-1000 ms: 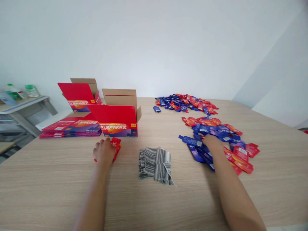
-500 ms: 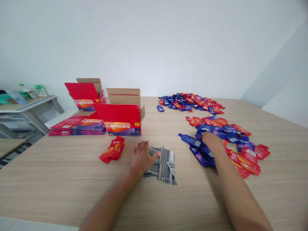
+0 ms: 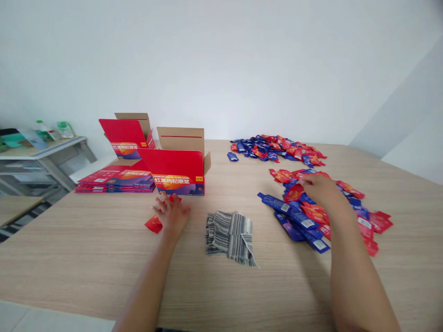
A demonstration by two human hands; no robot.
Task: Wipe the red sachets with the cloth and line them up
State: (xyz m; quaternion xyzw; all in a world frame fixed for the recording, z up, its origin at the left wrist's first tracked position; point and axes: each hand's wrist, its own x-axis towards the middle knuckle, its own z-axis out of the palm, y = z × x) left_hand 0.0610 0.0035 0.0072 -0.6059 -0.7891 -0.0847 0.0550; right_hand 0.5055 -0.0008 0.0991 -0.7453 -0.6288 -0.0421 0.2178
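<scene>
Returns left hand (image 3: pixel 172 215), spread, without visible hold, from striped cloth (image 3: pixel 230 235) to red sachets (image 3: pixel 153 224) near open box (image 3: pixel 178 177); moves right hand (image 3: pixel 320 189), almost pinched, farther over mixed pile (image 3: pixel 314 213) to one red sachet (image 3: pixel 293 193). Cannot tell right grip.

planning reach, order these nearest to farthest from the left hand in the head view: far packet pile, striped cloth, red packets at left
1. Red packets, partly hidden by the left hand.
2. Striped cloth, to the hand's right.
3. Far packet pile, right and well back.
</scene>
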